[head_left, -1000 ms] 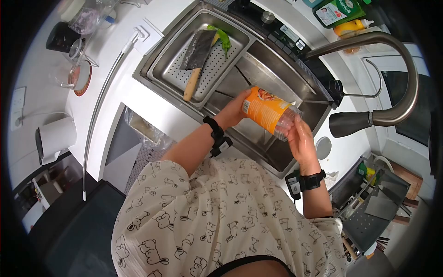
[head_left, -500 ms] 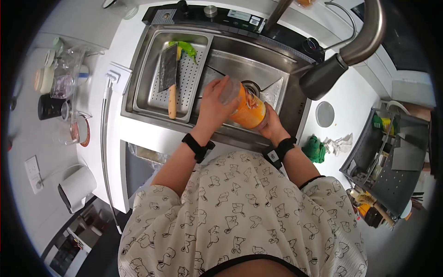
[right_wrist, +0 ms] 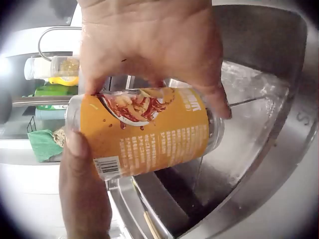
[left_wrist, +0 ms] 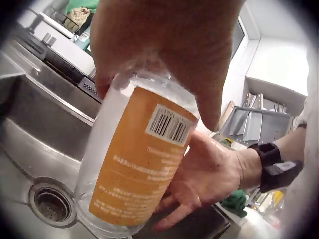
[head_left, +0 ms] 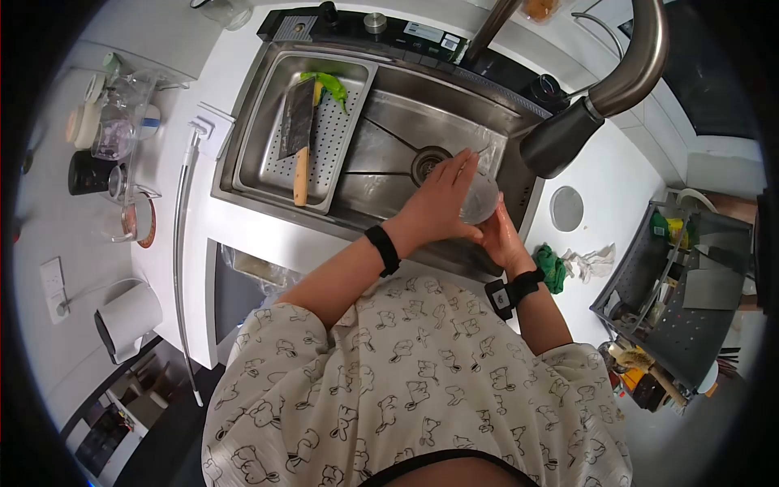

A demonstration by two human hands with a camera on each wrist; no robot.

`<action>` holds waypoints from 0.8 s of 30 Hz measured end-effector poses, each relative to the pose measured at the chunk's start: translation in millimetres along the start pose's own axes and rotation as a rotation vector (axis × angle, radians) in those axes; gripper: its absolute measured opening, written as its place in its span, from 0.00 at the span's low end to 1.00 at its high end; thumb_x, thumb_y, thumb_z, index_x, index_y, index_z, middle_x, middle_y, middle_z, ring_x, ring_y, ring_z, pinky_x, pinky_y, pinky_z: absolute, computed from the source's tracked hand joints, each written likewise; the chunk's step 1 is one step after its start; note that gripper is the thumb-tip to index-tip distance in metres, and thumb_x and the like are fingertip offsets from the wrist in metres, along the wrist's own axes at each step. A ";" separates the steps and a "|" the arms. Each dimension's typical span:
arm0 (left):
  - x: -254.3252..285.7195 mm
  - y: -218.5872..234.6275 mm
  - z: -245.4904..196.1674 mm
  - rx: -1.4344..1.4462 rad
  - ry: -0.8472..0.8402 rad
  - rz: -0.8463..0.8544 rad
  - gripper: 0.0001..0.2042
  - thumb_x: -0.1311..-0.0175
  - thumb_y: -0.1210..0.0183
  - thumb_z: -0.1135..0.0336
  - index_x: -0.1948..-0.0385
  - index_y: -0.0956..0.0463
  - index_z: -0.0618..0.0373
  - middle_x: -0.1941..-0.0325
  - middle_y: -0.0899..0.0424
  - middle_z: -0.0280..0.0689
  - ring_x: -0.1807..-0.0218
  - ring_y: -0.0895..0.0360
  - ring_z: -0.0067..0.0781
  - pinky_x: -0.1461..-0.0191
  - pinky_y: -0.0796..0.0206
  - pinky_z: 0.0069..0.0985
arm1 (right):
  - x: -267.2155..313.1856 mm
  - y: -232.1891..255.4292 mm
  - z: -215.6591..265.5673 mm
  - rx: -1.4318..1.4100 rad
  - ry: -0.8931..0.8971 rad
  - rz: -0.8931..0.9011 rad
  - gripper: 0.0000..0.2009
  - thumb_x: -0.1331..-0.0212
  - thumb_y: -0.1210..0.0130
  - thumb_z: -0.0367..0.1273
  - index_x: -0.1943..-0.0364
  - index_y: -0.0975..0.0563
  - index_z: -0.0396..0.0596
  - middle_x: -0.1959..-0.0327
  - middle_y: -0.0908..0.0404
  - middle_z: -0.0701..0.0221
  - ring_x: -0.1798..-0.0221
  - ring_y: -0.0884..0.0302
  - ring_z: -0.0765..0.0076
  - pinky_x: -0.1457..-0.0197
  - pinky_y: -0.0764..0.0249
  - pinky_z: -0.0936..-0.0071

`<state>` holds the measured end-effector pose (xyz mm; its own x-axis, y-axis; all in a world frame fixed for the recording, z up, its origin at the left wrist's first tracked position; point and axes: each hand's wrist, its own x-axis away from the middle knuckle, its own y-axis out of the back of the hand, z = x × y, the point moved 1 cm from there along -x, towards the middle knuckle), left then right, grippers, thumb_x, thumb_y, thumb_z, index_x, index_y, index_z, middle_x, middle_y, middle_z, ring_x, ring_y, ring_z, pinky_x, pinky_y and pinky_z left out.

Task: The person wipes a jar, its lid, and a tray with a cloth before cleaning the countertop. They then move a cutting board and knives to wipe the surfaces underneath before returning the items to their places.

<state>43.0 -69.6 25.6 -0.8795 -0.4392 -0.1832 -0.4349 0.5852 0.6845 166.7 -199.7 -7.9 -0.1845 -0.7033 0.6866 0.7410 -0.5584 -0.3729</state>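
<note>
Over the sink (head_left: 381,114), my left hand (head_left: 442,199) grips one end of a clear plastic jar (head_left: 480,199) with an orange label. The left wrist view shows that hand around the jar's upper end, above the barcode on the label (left_wrist: 144,159). My right hand (left_wrist: 204,174) touches the jar's side, palm toward it and fingers spread out behind it. Both hands look wet. In the right wrist view the jar (right_wrist: 149,134) lies sideways across that palm, and the left thumb (right_wrist: 77,144) presses its end.
A perforated steel tray (head_left: 260,162) in the sink's left part holds a cleaver (head_left: 297,122) and a green pepper (head_left: 329,85). The faucet (head_left: 560,138) overhangs the right side. A green cloth (head_left: 550,268) and a dish rack (head_left: 682,284) are at the right.
The jar has turned from lying crosswise, label showing, to end-on in the head view. Both hands have shifted around it and moved slightly right. The head view has swung since the earliest frame.
</note>
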 end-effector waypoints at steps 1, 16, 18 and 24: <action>0.7 0.0 2.9 0.049 -0.027 0.011 0.54 0.67 0.28 0.52 0.37 0.53 0.66 0.33 0.47 0.53 0.37 0.43 0.57 0.34 0.47 0.42 | -1.7 3.6 0.5 0.012 0.004 0.000 0.35 0.39 0.68 0.63 0.34 0.44 0.57 0.35 0.39 0.71 0.37 0.39 0.67 0.42 0.38 0.61; 6.4 25.1 27.0 0.258 0.101 0.117 0.51 0.62 0.28 0.57 0.34 0.53 0.59 0.38 0.40 0.53 0.36 0.41 0.53 0.34 0.45 0.38 | -89.9 45.2 145.2 1.146 0.480 0.168 0.30 0.36 0.55 0.29 0.31 0.50 0.55 0.37 0.36 0.60 0.37 0.36 0.65 0.40 0.36 0.70; 11.5 20.0 26.3 0.212 0.086 0.144 0.51 0.61 0.28 0.57 0.34 0.54 0.59 0.37 0.40 0.53 0.36 0.41 0.53 0.34 0.45 0.37 | -92.5 7.2 170.7 1.444 0.797 0.114 0.32 0.41 0.54 0.24 0.31 0.49 0.55 0.45 0.31 0.54 0.44 0.30 0.55 0.43 0.34 0.69; 18.3 8.0 21.5 0.269 0.227 0.237 0.54 0.61 0.28 0.57 0.33 0.59 0.56 0.35 0.45 0.53 0.36 0.41 0.55 0.35 0.41 0.38 | -157.1 -29.2 156.3 1.616 0.962 0.078 0.37 0.47 0.55 0.22 0.31 0.51 0.62 0.55 0.30 0.50 0.54 0.28 0.44 0.51 0.30 0.56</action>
<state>19.2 -58.4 12.6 -0.9096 -0.3920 0.1377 -0.2868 0.8322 0.4745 275.0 -4.1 -7.3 0.0487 -0.9974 -0.0524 0.4727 -0.0232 0.8809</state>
